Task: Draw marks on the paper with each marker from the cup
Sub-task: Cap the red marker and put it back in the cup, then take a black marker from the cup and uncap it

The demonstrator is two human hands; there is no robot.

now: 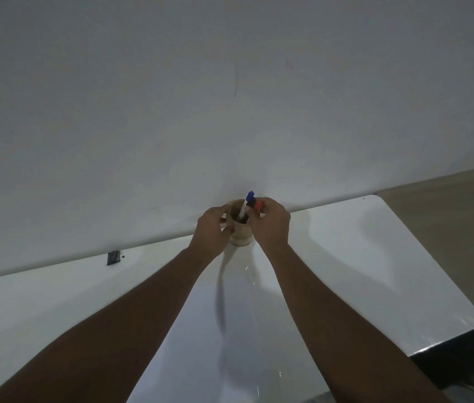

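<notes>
My right grip (270, 221) pinches the red-capped marker (259, 207) at the rim of the tan wooden cup (240, 228), lifting it out. My left grip (211, 228) wraps the cup, steadying it. The blue-capped marker (249, 196) stands beside; the white paper (200, 344) lies nearer me on the white desk (375, 257).

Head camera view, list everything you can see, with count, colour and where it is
cup: one, tan, at the table's far edge by the wall, between the two hands
blue marker: one, white barrel with blue cap, standing in the cup, cap up
red marker: one, red-orange end showing at the cup's rim, under the right fingers
paper: one sheet, white, on the table near the camera, between the forearms
table: one, glossy white, across the lower frame
wall: one, pale grey, behind the table
dark object: one, black, at the wall's base, left; too small to identify
left hand: on the cup's left side
right hand: at the cup's rim, fingers on the red marker
</notes>
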